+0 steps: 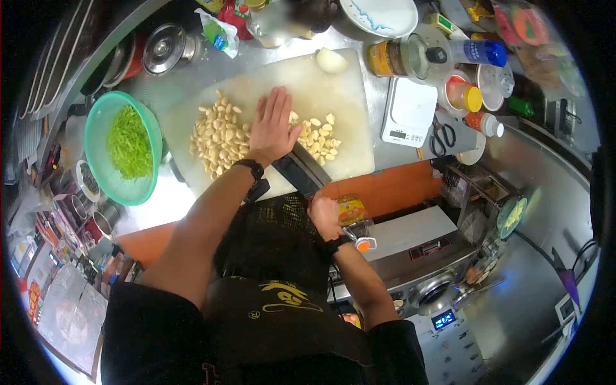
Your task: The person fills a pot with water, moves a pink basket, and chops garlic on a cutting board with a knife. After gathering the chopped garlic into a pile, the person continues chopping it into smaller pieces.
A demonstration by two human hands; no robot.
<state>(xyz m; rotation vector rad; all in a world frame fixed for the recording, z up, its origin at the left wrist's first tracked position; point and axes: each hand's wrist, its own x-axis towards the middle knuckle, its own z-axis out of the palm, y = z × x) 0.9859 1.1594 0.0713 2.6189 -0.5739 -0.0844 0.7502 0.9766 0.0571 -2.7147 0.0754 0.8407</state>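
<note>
My left hand (pixel 273 128) lies flat on the white cutting board (pixel 351 138), its fingers stretched out and close together. To its left is a large heap of peeled garlic cloves (pixel 220 138); a smaller group of cloves (pixel 321 140), some seemingly flattened or broken, lies to its right. My right hand (pixel 325 215) is closed round the handle of a cleaver (pixel 304 168) at the board's near edge. The dark blade reaches up to the heel of my left hand; whether it continues beneath the palm is hidden. A half onion (pixel 332 61) rests at the far edge.
A green basin (pixel 156 168) of chopped green vegetable stands left of the board. On the right are a white kitchen scale (pixel 410 110), scissors (pixel 443 136) and several bottles and jars. A white bowl (pixel 385 14) sits behind. An oil bottle (pixel 355 215) is beside my right wrist.
</note>
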